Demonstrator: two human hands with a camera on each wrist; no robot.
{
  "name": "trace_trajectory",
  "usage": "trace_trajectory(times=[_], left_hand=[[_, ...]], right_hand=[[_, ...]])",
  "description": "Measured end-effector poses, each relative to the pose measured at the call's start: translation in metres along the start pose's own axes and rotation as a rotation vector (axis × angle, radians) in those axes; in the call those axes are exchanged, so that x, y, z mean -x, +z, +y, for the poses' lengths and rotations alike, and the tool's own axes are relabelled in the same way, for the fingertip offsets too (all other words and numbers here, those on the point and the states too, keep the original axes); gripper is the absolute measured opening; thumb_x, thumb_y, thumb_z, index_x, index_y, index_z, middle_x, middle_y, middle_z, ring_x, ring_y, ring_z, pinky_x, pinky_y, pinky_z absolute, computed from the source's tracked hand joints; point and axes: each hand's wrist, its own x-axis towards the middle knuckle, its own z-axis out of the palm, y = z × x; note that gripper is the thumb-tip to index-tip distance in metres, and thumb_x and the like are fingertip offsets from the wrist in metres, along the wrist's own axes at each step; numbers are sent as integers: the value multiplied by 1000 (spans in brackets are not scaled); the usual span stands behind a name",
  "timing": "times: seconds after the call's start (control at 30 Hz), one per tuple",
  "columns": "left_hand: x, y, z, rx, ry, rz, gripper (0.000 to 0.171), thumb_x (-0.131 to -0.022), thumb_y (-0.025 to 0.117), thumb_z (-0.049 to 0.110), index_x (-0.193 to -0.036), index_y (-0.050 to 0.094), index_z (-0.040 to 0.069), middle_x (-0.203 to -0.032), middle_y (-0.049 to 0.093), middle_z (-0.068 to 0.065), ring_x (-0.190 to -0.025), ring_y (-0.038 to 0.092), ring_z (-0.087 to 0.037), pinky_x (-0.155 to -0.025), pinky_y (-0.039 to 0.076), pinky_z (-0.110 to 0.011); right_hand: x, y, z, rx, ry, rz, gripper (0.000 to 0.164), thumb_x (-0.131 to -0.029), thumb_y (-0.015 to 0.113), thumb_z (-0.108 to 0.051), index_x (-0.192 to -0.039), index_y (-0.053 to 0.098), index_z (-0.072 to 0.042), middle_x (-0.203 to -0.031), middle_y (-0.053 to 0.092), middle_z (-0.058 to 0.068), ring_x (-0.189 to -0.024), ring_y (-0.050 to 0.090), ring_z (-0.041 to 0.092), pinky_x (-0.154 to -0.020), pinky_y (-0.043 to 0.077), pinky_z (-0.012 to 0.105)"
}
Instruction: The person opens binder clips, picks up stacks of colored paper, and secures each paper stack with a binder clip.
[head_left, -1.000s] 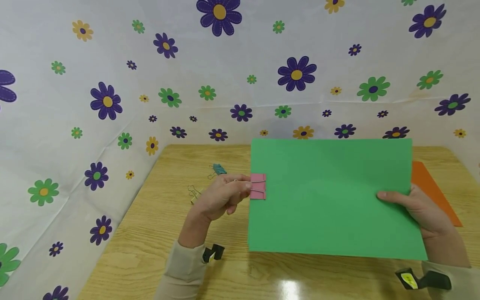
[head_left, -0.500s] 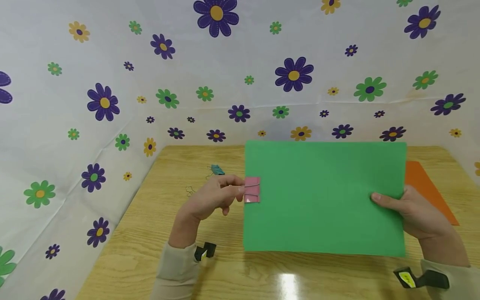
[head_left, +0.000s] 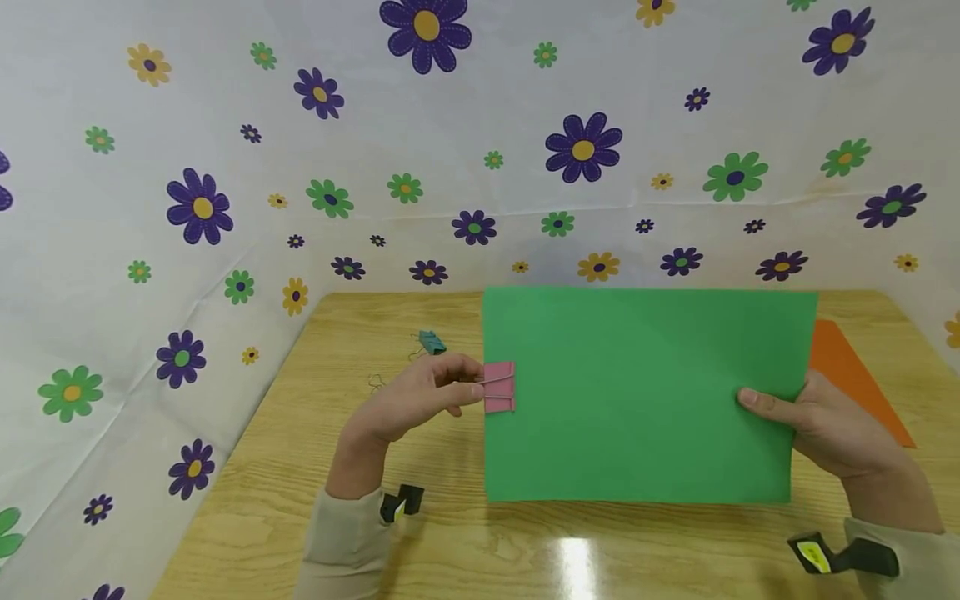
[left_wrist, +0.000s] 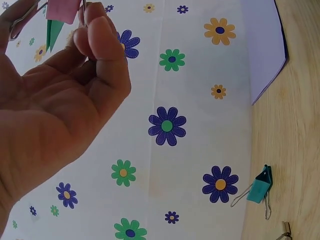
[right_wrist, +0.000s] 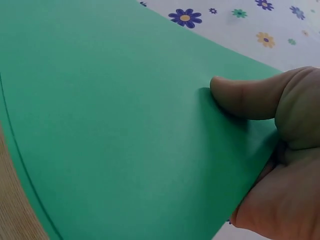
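Note:
Green paper (head_left: 645, 400), apparently more than one sheet by the doubled edge in the right wrist view, is held up above the wooden table. A pink binder clip (head_left: 499, 387) sits over the middle of its left edge, wire handles pointing left. With thumb and fingers my left hand (head_left: 416, 396) pinches those handles; the left wrist view shows the pink binder clip (left_wrist: 62, 10) at its top edge. My right hand (head_left: 843, 429) grips the paper's right side, thumb on the front face (right_wrist: 245, 97) and the other fingers behind, mostly hidden.
Behind the left hand lies a teal binder clip (head_left: 432, 342), with wire handles (head_left: 377, 382) of another clip nearby. Orange paper (head_left: 855, 375) lies to the right, partly covered. In the left wrist view a lavender sheet (left_wrist: 262, 40) appears. Flowered cloth hangs behind the table.
Both hands and the green paper with its pink clip have shifted slightly left and down in the head view. The paper's lower right corner has swung left. Both hands keep their hold.

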Motion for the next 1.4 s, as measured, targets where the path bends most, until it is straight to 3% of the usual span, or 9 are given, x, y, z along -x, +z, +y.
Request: trace_trajectory(times=[0.13,0.37,0.57,0.73,1.0,1.13,1.4], left_hand=[[0,-1,-2,-40,30,-3,28,-100,55,19,-120,61,0,-108,60,-9,-96,51,-26,-86,45,-39],[1,-1,-7,-114,45,0,24,-98,60,18,-115,64,2,-102,61,-8,-91,52,-25,-82,46,-35],[1,0,-10,-136,61,-22,27,-97,61,17,-117,65,0,-99,61,-9,-88,53,-24,-77,48,-31],[0,1,-10,-159,50,-42,26,-97,61,18,-116,65,2,-97,59,-8,-84,51,-23,-73,46,-30],[-1,1,-11,-177,-10,-89,30,-97,60,19,-120,63,1,-108,63,-9,-94,57,-21,-83,50,-39],[1,2,-11,-225,-41,-121,31,-98,59,23,-121,64,3,-113,66,-7,-101,60,-19,-88,50,-36],[3,4,-12,-299,-91,-200,33,-101,56,30,-123,66,8,-114,66,-3,-101,59,-17,-88,49,-37]], right_hand=[[1,0,-2,135,18,18,53,-104,42,1,-147,29,-28,-129,54,-10,-107,65,12,-81,57,35],[3,4,-2,316,60,43,60,-103,51,-5,-151,16,-12,-130,49,-10,-108,62,8,-81,57,36],[5,5,-3,406,99,50,64,-102,54,-11,-151,13,0,-137,44,14,-108,60,7,-83,54,31],[8,3,-4,425,119,28,68,-102,54,-11,-152,10,2,-142,38,28,-107,61,8,-82,54,31],[7,0,-4,439,123,-3,62,-103,53,-11,-150,15,4,-138,42,25,-105,64,10,-82,55,31],[7,-1,-3,468,134,-13,60,-103,53,-12,-149,19,5,-139,44,26,-105,63,8,-83,54,28],[6,-3,1,516,213,-51,63,-101,58,-17,-147,22,8,-134,52,27,-103,64,14,-83,53,29]])
